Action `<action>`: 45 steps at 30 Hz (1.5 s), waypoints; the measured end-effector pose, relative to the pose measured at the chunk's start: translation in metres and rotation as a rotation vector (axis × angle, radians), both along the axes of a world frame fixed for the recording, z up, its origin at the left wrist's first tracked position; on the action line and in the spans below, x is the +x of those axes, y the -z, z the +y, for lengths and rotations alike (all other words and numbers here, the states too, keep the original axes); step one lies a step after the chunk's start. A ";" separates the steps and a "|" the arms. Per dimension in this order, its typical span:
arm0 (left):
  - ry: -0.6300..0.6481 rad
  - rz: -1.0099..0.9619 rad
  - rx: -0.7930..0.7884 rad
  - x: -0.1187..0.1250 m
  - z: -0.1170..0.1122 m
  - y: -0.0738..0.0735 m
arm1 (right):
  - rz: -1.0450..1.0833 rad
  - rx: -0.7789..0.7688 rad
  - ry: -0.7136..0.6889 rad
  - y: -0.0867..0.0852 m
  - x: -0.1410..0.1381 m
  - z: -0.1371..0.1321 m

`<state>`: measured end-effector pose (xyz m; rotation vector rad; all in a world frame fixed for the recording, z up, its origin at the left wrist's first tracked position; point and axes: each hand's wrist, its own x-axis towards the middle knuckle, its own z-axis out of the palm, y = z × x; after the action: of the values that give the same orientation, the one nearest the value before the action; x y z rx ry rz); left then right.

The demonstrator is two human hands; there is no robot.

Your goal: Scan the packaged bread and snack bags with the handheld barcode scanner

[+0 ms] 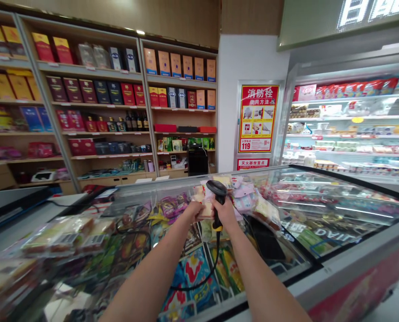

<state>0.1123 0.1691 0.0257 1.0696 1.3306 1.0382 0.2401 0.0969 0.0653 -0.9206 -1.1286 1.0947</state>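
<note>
- Left hand (193, 212) pinching a wrapped packet (202, 202)
- Right hand (227, 213) closing around a black corded barcode scanner (217, 193)
- Red sign (258, 118) reading 消防栓 and 119 standing ahead

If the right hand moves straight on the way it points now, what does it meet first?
Probably the wrapped packet held in the left hand, just ahead of the right hand and its scanner; depth is hard to judge.

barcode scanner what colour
Black corded barcode scanner, yellow band low on the grip, head view.
</note>
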 end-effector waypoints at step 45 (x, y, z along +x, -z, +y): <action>-0.483 -0.380 0.457 -0.113 -0.034 0.021 | -0.275 -0.130 -0.383 0.014 -0.022 -0.025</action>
<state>-0.0010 0.1353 0.0051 0.8214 1.0810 1.8729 0.2185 0.0720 0.0513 -1.0025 -1.5174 1.3933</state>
